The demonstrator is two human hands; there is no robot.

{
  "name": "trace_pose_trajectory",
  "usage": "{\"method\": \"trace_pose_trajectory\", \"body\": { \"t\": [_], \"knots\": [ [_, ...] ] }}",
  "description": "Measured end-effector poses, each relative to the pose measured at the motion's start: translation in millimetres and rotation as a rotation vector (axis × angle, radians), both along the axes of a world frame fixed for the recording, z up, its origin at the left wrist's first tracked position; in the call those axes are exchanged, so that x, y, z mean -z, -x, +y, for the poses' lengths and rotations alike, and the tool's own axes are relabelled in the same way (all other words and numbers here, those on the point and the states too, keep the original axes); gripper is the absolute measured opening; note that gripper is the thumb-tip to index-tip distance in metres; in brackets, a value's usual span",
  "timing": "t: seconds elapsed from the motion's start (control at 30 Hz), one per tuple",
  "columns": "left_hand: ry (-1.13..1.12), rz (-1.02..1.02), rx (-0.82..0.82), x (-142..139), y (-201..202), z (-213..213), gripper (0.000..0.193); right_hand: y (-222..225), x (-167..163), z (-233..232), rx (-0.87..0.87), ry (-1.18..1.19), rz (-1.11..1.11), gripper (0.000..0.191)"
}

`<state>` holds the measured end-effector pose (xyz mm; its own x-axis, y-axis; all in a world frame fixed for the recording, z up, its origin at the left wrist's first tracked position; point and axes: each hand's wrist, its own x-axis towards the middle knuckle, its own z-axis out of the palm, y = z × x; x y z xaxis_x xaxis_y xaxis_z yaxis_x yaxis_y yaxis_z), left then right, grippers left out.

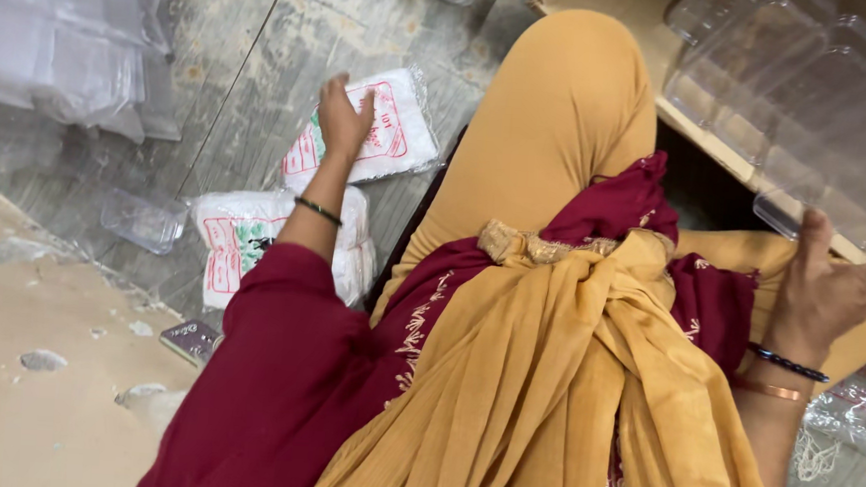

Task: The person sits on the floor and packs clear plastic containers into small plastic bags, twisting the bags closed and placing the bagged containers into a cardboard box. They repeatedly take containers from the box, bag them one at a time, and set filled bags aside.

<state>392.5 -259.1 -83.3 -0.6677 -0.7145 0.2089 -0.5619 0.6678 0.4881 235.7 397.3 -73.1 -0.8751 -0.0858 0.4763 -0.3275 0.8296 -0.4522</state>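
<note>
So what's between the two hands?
In the head view, the person's raised knee in mustard cloth lies between the left hand on the white packet and the right hand at the clear tray.

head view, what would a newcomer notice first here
The mustard scarf over maroon clothing fills the middle, across the seated person's lap. The left hand rests on a white packet on the floor, with a second packet nearer. At right, the right hand grips a stack of clear trays.
</note>
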Motion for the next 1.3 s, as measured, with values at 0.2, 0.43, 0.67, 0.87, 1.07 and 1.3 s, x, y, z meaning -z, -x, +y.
{"method": "trace_pose_trajectory", "body": {
  "t": [0.2,0.43,0.67,0.87,1.07,1.3],
  "knots": [
    [0.059,-0.854,0.237,30.8,-50.8,41.7,0.101,0.9,-2.9,-2.1,-0.034,0.041,0.011,0.092],
    [-0.471,0.207,0.129,-12.3,-9.1,-37.2,0.035,-34.7,-96.7,-53.4,-0.150,0.062,0.066,0.063],
    [-1.540,0.735,0.711,-193.1,-5.4,37.3,0.048,-57.5,-191.7,-134.2,-0.428,0.081,0.109,0.023],
    [-1.980,0.621,0.757,-192.8,32.6,123.4,0.056,-60.1,-219.7,-198.9,-0.641,0.174,0.242,0.018],
    [-1.844,0.623,0.481,-112.2,45.5,121.3,0.057,-54.2,-170.2,-245.0,-0.746,0.053,0.078,0.033],
    [-1.954,0.661,0.407,-93.0,45.4,107.2,0.051,-59.7,-111.6,-284.9,-0.914,-0.299,0.122,0.073]
  ]
}}
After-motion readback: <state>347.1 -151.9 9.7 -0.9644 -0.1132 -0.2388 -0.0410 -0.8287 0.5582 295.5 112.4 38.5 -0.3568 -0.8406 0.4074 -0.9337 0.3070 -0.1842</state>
